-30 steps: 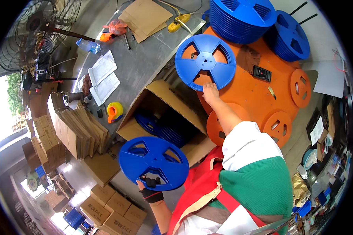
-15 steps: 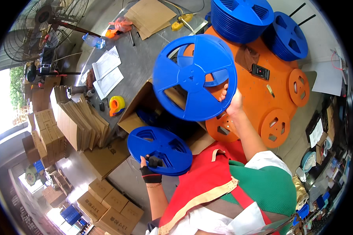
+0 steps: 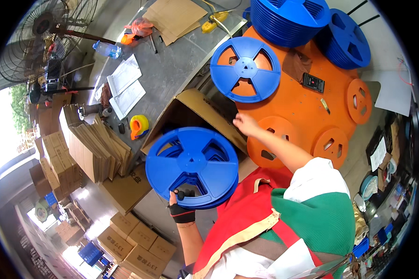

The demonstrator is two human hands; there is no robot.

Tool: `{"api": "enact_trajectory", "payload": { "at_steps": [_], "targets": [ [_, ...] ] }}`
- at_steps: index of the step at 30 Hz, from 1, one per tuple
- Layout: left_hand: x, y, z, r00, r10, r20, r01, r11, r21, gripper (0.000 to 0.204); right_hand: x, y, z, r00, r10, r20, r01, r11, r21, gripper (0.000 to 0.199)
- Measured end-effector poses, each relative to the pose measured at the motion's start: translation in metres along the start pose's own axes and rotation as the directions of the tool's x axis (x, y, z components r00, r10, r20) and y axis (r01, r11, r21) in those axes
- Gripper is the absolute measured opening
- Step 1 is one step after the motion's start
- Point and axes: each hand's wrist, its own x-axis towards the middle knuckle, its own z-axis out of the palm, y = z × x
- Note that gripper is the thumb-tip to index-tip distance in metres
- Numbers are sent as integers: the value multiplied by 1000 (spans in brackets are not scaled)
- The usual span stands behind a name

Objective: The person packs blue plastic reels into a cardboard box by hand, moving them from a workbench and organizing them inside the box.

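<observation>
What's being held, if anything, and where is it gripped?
The left hand holds stacked blue reels by their rim, at a cutout; the right hand appears empty.

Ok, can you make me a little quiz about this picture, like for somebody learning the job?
1. Pick one: what is the gloved left hand holding?
A) a water bottle
B) blue plastic reels
C) an electric fan

2. True or false: the right hand is gripping a blue plastic reel.

3. Fill in the colour: the white paper sheets lie on the ____ table.

Key:
1. B
2. False. The right hand is empty.
3. Grey
</observation>
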Motion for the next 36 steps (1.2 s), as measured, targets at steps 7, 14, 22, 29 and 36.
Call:
{"api": "enact_trajectory", "payload": {
  "at_steps": [7,14,22,29,36],
  "targets": [
    [-4,-11,-9,991,-29,-133,29,1000,-5,22,64,13,-33,967,-124,-224,-26,822,-568,53],
    [-3,-8,-24,984,-70,-165,61,996,-62,23,11,-34,-59,797,-433,-422,220,858,-465,25],
    [12,-12,-17,997,-72,-2,72,995,66,32,-77,-70,-114,909,239,-342,287,236,928,40],
    [8,-17,43,990,-53,-131,67,993,101,39,-103,-28,-47,918,67,390,-340,-370,865,25],
    [12,-3,10,997,-70,30,67,992,105,20,-48,22,18,960,219,174,-277,840,468,27]
  ]
}}
